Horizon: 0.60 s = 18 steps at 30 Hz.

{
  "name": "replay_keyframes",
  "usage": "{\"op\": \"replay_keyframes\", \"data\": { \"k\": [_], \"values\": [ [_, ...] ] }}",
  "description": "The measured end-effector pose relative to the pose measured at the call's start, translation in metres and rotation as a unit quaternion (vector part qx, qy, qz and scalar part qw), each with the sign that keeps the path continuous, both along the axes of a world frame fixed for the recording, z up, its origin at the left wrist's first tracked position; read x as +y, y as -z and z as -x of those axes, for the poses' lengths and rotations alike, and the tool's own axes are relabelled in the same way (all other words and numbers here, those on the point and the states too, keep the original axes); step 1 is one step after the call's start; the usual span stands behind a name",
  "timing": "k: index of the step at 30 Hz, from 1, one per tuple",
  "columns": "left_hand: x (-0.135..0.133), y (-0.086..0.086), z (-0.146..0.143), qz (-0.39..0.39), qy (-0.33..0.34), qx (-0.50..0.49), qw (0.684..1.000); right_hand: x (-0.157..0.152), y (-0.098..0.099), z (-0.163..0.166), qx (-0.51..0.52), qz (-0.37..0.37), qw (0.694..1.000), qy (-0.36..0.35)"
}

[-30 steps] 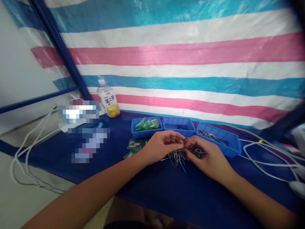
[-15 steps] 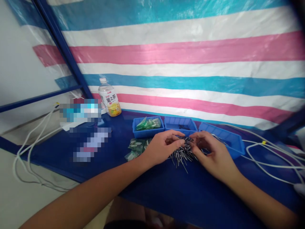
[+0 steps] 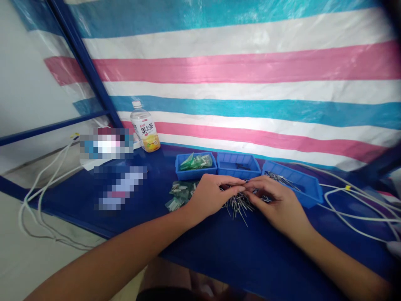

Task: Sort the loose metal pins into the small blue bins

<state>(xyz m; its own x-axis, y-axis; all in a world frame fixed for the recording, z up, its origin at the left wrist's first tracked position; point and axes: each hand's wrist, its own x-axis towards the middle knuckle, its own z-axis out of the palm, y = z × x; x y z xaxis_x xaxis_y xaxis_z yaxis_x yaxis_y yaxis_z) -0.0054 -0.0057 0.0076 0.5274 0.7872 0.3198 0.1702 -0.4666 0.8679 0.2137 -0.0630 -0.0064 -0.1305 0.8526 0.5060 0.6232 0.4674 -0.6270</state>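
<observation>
A loose pile of thin metal rods [image 3: 239, 205], silvery with dark parts, lies on the blue table [image 3: 200, 244]. Over the top of it, my left hand [image 3: 211, 193] comes in from the left with thumb and fingers bent in a closing grip. From the right, my right hand [image 3: 277, 200] is closed in a pinch, its fingertips meeting those of my left hand. Whatever sits between the fingertips is too small or hidden to make out. Small clear bags of parts [image 3: 180, 193] rest beside my left hand, partly covered by it.
Behind the hands stand three blue bins: a left bin [image 3: 196, 173] with green-tinted bags, a middle bin [image 3: 239, 170] with a few dark pieces, and a right bin [image 3: 308, 196] with thin rods. A drink bottle [image 3: 146, 129] stands at back left. White cables [image 3: 354, 215] lie at right.
My right hand has moved slightly left, and the fingertips of both hands have come together above the pile. More rods in the right bin now show. The view has shifted slightly.
</observation>
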Motion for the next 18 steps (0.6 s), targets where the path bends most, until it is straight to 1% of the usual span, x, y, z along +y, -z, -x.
{"op": "replay_keyframes", "data": {
  "k": [5, 9, 12, 15, 18],
  "values": [
    [0.0012, 0.0032, 0.0002, 0.003, -0.033, -0.016, 0.999, -0.0015, 0.0009, -0.0015, 0.004, 0.012, 1.000, 0.000],
    [0.0003, 0.0043, 0.0005, -0.005, -0.031, -0.017, 0.999, -0.0038, 0.0027, -0.0020, 0.021, 0.053, 0.998, 0.025],
    [-0.0004, 0.0060, -0.0005, -0.049, -0.021, 0.010, 0.999, -0.0050, 0.0019, -0.0005, 0.030, 0.064, 0.997, 0.023],
    [-0.0006, 0.0072, -0.0020, -0.097, -0.022, 0.043, 0.994, -0.0050, -0.0004, 0.0001, 0.001, 0.051, 0.999, 0.000],
    [-0.0002, 0.0061, -0.0022, -0.112, -0.025, 0.040, 0.993, -0.0042, -0.0019, -0.0008, -0.003, 0.045, 0.999, 0.012]
  ]
}}
